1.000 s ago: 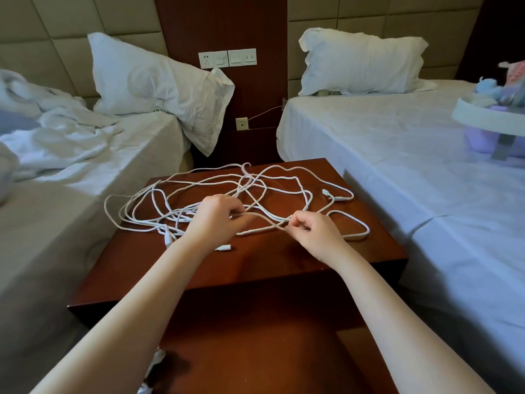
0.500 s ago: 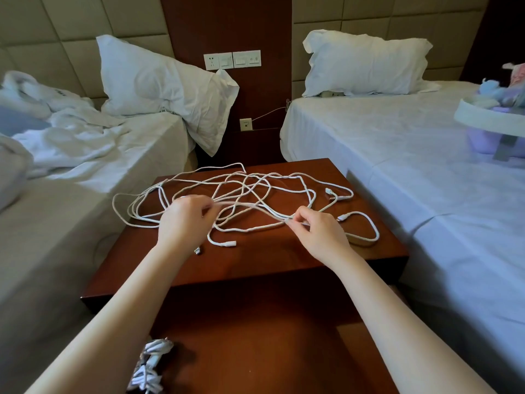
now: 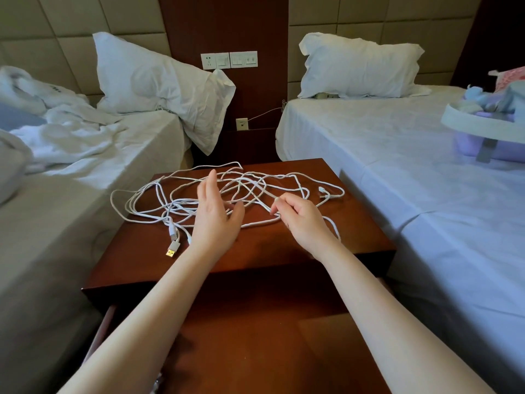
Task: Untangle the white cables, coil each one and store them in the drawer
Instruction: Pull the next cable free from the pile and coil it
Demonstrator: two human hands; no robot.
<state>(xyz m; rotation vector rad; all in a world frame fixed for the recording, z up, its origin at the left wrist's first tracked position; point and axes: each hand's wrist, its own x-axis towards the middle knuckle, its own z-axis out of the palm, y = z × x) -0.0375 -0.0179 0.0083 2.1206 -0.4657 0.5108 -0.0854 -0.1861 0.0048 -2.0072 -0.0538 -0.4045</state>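
Observation:
A tangle of white cables (image 3: pixel 147 200) lies spread over the top of a dark wooden nightstand (image 3: pixel 255 245). A gold USB plug (image 3: pixel 172 250) points toward the front left. My left hand (image 3: pixel 216 217) hovers over the middle of the tangle with its fingers straight and spread, holding nothing. To its right, my right hand (image 3: pixel 301 217) pinches one cable strand between thumb and fingertips, and that strand loops past the wrist. Below the nightstand top, the pulled-out drawer (image 3: pixel 241 336) shows its dark wooden inside.
A bed with rumpled white bedding (image 3: pixel 71 143) borders the nightstand on the left, a made bed (image 3: pixel 412 166) on the right. A white and lilac basket (image 3: pixel 483 129) sits on the right bed. Wall sockets (image 3: pixel 228 60) are behind.
My left hand let go of the cables and opened, rising over the tangle. The USB plugs now lie exposed at the front left. The right hand stays pinched on its strand.

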